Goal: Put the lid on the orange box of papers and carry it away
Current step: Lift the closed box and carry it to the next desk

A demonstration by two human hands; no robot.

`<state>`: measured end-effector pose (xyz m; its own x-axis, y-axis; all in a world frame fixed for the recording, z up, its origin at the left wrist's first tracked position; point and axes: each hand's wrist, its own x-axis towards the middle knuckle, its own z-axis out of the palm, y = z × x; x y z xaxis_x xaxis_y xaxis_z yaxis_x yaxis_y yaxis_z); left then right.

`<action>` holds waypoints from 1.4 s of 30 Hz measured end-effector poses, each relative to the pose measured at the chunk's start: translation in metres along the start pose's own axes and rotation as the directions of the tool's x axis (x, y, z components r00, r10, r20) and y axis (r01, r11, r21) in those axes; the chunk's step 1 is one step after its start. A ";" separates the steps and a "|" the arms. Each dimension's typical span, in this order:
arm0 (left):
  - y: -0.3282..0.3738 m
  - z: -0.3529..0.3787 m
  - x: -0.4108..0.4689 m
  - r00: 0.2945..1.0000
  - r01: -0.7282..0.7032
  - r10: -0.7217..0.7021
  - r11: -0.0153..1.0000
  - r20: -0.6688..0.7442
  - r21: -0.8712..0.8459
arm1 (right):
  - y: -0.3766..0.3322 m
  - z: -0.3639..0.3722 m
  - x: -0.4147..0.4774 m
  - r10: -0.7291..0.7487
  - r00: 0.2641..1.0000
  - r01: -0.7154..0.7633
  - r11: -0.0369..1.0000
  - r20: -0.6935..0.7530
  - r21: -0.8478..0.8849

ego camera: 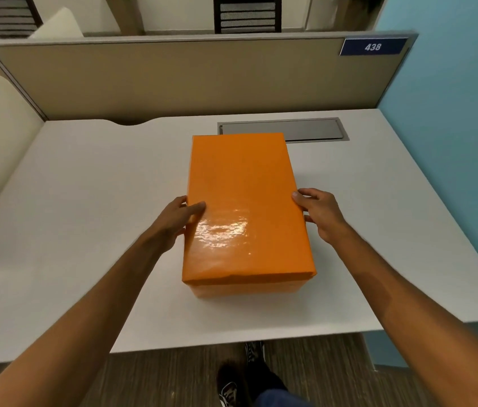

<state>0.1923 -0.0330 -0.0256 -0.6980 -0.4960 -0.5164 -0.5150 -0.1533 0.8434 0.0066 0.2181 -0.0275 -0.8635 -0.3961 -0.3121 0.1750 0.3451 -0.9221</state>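
White office desk, frame centre: glossy orange lidded cardboard box gripped at both sides, left hand and right hand fingers clamped; slick wrap risks slipping during lift

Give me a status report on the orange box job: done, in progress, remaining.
Done: the lid sits closed on the orange box, so no papers show. In progress: the left hand and right hand press against its two long sides, thumbs on top, while it rests on the white desk. Remaining: lifting it off the desk and carrying it away.
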 end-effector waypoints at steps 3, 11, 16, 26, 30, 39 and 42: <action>0.016 0.000 0.022 0.998 -0.035 0.034 0.999 -0.060 -0.006 | -0.011 0.004 0.027 -0.010 1.000 0.010 1.000 0.011 -0.015; 0.059 -0.007 0.091 0.988 -0.015 0.014 1.000 -0.152 -0.007 | -0.040 0.012 0.109 -0.003 1.000 0.004 0.999 0.025 -0.035; 0.079 -0.013 0.116 0.984 0.020 -0.013 0.999 -0.176 0.037 | -0.061 0.016 0.144 0.023 0.998 -0.020 0.999 0.066 -0.046; 0.070 -0.016 0.132 0.952 -0.022 0.041 0.998 -0.305 0.065 | -0.062 0.019 0.169 0.123 0.992 -0.122 0.991 0.016 -0.055; 0.072 -0.018 0.134 0.954 0.004 0.012 0.999 -0.299 0.053 | -0.061 0.018 0.173 0.163 0.986 -0.161 0.986 0.035 -0.052; 0.072 -0.004 0.111 0.939 -0.031 0.066 0.994 -0.338 0.107 | -0.055 0.021 0.149 0.046 0.999 -0.047 0.990 -0.006 -0.133; 0.061 0.001 0.087 0.952 -0.053 0.081 0.993 -0.296 0.101 | -0.045 0.016 0.123 0.040 0.998 -0.035 0.993 0.045 -0.114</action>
<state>0.0992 -0.0845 -0.0191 -0.5586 -0.7378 -0.3789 -0.5248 -0.0393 0.8503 -0.0993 0.1401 -0.0282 -0.8337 -0.4196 -0.3590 0.1500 0.4535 -0.8785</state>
